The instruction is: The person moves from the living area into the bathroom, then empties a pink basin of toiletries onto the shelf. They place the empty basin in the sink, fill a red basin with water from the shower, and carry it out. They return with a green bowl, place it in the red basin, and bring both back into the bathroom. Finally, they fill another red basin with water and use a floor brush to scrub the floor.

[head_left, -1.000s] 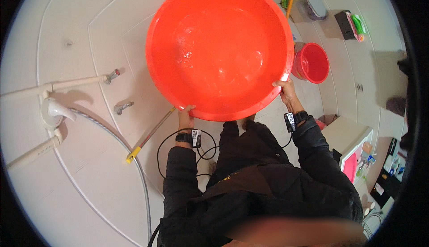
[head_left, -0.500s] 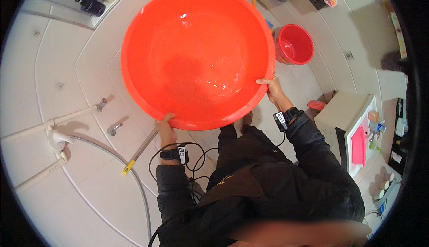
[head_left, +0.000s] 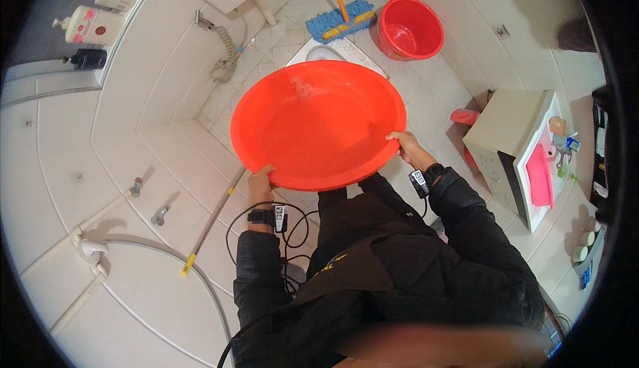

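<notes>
Basin [head_left: 318,128] is being held above the floor [head_left: 436,92], its near rim being clamped by fingers of the left hand [head_left: 261,180] and right hand [head_left: 410,148]; forward tipping is perhaps being risked by the unsupported far side.

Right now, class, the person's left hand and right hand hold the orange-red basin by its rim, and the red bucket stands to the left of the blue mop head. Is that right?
Not quite: the head view shows the red bucket to the right of the blue mop head. The left hand and right hand do hold the orange-red basin by its rim.
</notes>
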The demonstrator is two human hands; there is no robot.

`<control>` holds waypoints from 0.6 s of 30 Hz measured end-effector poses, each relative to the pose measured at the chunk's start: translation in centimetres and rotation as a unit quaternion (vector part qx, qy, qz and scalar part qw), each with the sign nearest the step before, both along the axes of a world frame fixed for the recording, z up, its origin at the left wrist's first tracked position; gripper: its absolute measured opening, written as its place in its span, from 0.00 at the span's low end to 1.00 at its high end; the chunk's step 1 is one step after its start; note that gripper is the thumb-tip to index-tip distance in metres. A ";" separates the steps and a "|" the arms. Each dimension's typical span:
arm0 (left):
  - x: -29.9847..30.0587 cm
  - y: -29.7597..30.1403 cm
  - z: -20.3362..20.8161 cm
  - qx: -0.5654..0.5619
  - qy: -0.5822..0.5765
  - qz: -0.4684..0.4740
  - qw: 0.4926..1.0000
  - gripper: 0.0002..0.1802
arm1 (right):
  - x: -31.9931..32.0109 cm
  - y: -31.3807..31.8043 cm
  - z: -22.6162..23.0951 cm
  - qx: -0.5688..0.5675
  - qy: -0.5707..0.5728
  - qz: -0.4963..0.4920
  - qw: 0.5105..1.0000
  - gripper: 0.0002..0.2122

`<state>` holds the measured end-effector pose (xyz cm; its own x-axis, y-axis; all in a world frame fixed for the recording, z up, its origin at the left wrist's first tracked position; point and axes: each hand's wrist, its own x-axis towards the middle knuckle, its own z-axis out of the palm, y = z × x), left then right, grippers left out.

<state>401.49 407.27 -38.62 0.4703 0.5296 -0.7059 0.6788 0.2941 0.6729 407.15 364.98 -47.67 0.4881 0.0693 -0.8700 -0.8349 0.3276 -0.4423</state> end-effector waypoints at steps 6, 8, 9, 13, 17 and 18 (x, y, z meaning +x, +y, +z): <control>2.9 -2.2 -2.3 0.012 0.072 -0.048 0.996 0.19 | 1.2 -1.7 -0.5 -0.033 -0.045 -0.010 0.998 0.20; 3.4 -2.8 -2.2 0.001 0.075 -0.067 0.995 0.18 | 1.7 -1.5 -0.4 -0.149 -0.062 -0.037 0.986 0.19; 3.7 -2.9 -2.0 0.002 0.074 -0.073 0.995 0.17 | 2.1 -1.3 -0.5 -0.208 -0.081 -0.052 0.973 0.19; 6.1 -2.3 -1.9 0.001 0.046 -0.091 0.995 0.18 | 4.1 -1.1 -1.7 -0.184 -0.071 0.043 0.979 0.20; 8.4 -2.4 -3.3 0.031 0.075 -0.117 0.990 0.18 | 4.3 -1.8 -4.8 -0.148 -0.012 0.089 0.985 0.19; 9.0 -2.5 -3.7 0.031 0.082 -0.119 0.989 0.18 | 4.2 -1.8 -5.7 -0.144 0.002 0.085 0.986 0.18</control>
<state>410.54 404.75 -42.37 0.4690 0.4616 -0.7530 0.8252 0.0748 0.5599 411.36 363.18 -53.42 0.4877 -0.1003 -0.8672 -0.8685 0.0451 -0.4936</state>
